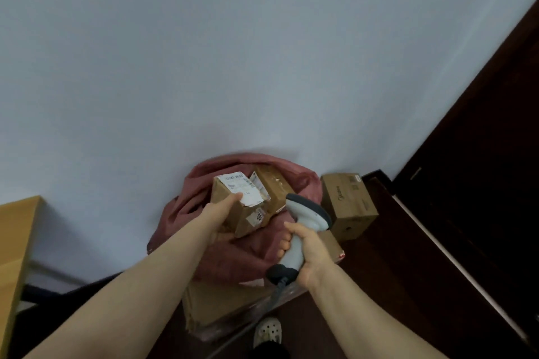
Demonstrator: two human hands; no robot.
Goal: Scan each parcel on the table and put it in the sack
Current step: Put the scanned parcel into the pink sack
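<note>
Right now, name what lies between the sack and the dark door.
In the head view, a brown cardboard box stands between the sack and the door.

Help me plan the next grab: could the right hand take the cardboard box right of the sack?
Probably not yet: the right hand grips the scanner, so it is occupied. The cardboard box itself stands uncovered beside the sack.

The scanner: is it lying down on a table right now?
No, the right hand grips the scanner by its handle, near the red sack.
</note>
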